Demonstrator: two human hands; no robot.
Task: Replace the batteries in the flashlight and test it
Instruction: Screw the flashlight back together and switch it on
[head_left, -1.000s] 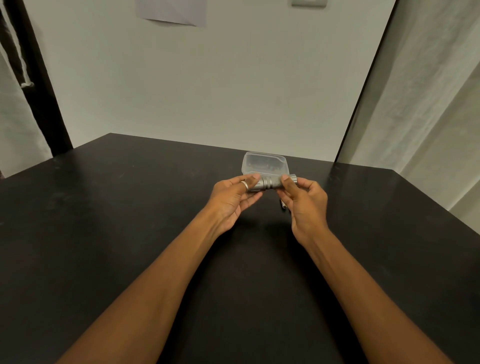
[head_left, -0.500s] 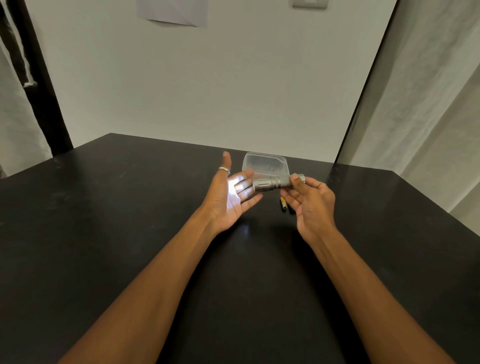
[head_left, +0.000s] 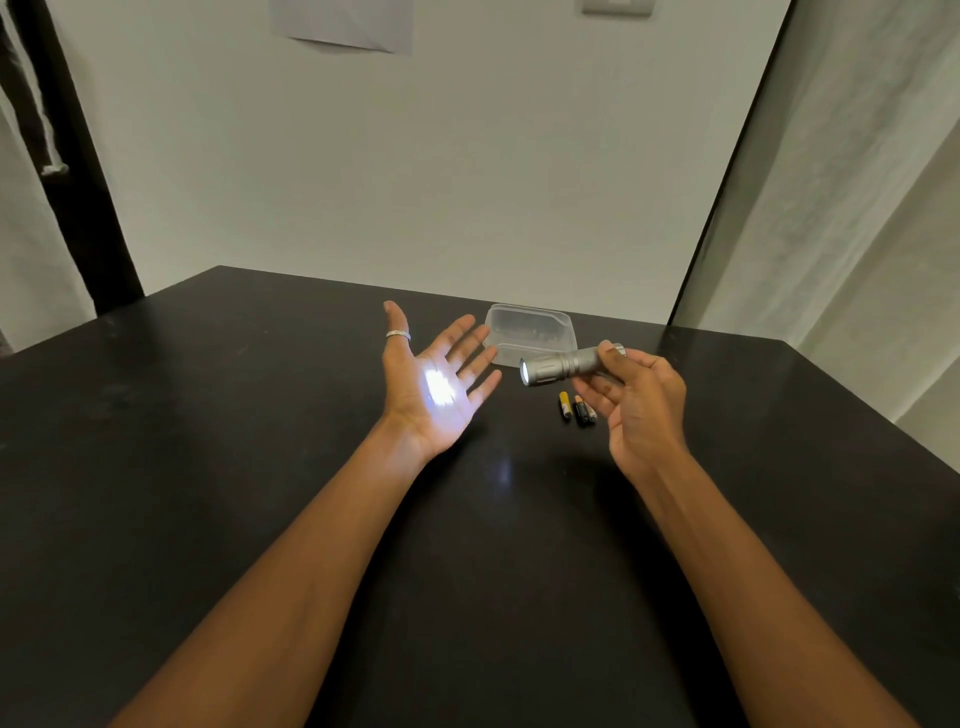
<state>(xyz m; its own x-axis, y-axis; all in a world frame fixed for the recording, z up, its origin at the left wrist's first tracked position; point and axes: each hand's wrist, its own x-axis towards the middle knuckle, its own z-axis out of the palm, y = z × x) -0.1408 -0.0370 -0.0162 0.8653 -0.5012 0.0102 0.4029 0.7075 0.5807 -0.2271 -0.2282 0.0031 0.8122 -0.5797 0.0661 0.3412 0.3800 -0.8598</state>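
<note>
Right hand (head_left: 639, 405) grips the grey flashlight (head_left: 563, 364) by its tail end, thumb on top and fingers curled under the barrel, holding it above the black table (head_left: 260, 415). The flashlight lies roughly level, its lit lens pointing toward nine o'clock.

At nine o'clock from the lens, well apart from it, the left hand (head_left: 431, 389) is held up with the palm facing the lens and the fingers spread and straight, holding nothing. A bright white patch of light falls on the middle of that palm. A silver ring (head_left: 398, 335) sits on the thumb.

At six o'clock from the flashlight, three small batteries (head_left: 576, 408) lie on the table close together, one with a yellow body and two darker ones with orange ends, just beside the right hand's fingers. At twelve o'clock from the flashlight's head, a clear plastic container (head_left: 530, 332) rests on the table near its far edge.

Beyond the table stands a pale wall (head_left: 415, 182), with a sheet of paper (head_left: 345, 23) and a switch plate (head_left: 618, 6) at its top.
</note>
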